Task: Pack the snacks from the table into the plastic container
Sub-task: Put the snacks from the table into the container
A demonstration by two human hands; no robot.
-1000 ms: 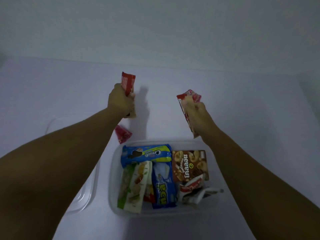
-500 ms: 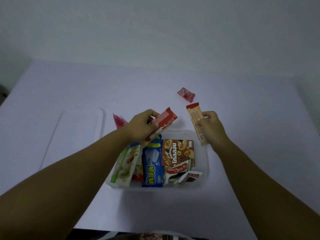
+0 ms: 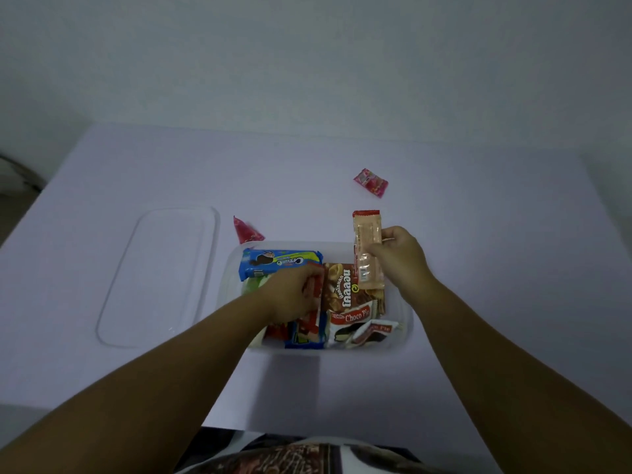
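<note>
The clear plastic container (image 3: 405, 323) sits in the middle of the table and holds several snack packs: a blue cookie pack (image 3: 278, 263), a brown biscuit box (image 3: 343, 290) and choco pie packs (image 3: 355, 325). My left hand (image 3: 290, 295) is inside the container, closed on a red wafer bar (image 3: 314, 302) that lies among the packs. My right hand (image 3: 398, 258) holds a beige wafer bar (image 3: 367, 249) upright over the container's far right corner. Two pink candy packets lie on the table: one (image 3: 371, 182) beyond the container, one (image 3: 247, 230) by its far left corner.
The container's clear lid (image 3: 160, 275) lies flat to the left of it. A white wall stands behind the table. The table's near edge runs just below my forearms, with patterned fabric (image 3: 301, 460) beneath it.
Both hands came back from the far table with a wafer bar each. My left hand went down into the container with the red bar; my right hand moved over the container's right corner.
</note>
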